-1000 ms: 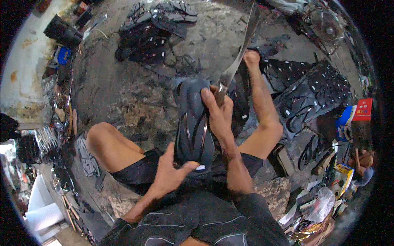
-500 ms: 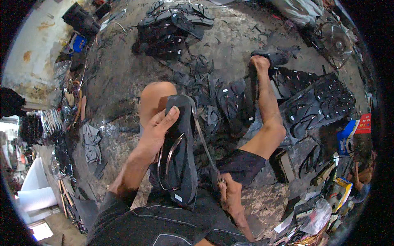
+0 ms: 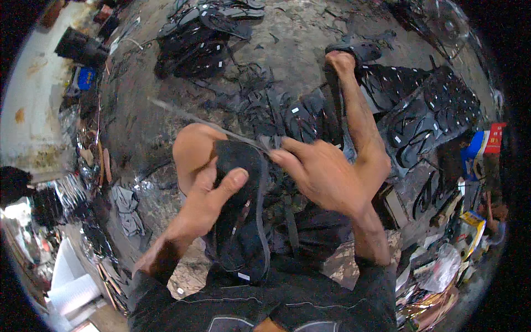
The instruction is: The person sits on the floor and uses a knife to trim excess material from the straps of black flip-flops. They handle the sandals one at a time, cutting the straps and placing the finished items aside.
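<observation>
A black flip-flop (image 3: 249,221) stands lengthwise in front of me, between my bent knees. My left hand (image 3: 202,205) grips it from the left side, thumb lying over the footbed. A pale label shows at its near end, and a thin grey band runs along its right edge. My right hand (image 3: 326,180) is at the far right corner of the sole, thumb and forefinger pinched on a long thin grey strip (image 3: 193,118). From those fingers the strip reaches across the far end toward the upper left, its tip blurred. Whether it is rubber or a blade, I cannot tell.
A pile of black flip-flops (image 3: 193,41) lies far left on the floor. More flip-flops (image 3: 426,116) lie in rows beyond my right leg. Dark scraps (image 3: 254,105) cover the middle floor. Boxes (image 3: 478,149) and a clear plastic bag (image 3: 442,268) stand at the right.
My right hand has risen from near my right thigh to the sole's far end. The strip now points to the upper left instead of down toward me. My left hand keeps the flip-flop.
</observation>
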`<control>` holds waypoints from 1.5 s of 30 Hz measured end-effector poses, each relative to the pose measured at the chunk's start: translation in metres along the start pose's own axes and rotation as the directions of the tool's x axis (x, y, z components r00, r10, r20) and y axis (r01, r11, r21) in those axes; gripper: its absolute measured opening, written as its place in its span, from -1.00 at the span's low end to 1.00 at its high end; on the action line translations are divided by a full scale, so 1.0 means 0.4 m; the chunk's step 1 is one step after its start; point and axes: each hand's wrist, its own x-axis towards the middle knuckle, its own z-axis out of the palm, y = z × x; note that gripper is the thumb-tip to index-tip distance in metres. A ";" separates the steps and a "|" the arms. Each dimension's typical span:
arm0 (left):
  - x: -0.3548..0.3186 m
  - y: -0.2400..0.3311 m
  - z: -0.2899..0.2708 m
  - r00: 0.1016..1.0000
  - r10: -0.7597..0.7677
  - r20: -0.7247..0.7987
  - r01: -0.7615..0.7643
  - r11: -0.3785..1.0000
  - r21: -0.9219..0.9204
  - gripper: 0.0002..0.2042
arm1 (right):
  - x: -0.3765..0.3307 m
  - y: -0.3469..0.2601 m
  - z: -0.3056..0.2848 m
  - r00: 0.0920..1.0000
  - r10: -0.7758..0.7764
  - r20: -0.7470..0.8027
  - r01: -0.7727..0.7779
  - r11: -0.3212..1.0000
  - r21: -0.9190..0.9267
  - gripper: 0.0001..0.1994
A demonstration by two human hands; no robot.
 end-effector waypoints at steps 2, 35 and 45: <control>0.016 -0.004 0.010 0.999 0.042 0.003 -0.042 0.994 0.102 -0.53 | 0.089 0.064 0.023 0.981 -0.146 -0.129 0.184 0.915 0.358 -0.67; 0.049 -0.102 0.139 0.988 0.045 -0.147 -0.141 0.652 -0.745 -0.73 | -0.306 0.120 0.200 0.901 0.126 -0.416 -0.056 0.983 0.176 -0.67; 0.008 -0.174 0.131 0.958 -0.048 -0.282 -0.125 0.815 -0.566 -0.53 | -0.231 0.089 0.126 0.993 0.105 -0.047 -0.081 0.930 0.358 -0.70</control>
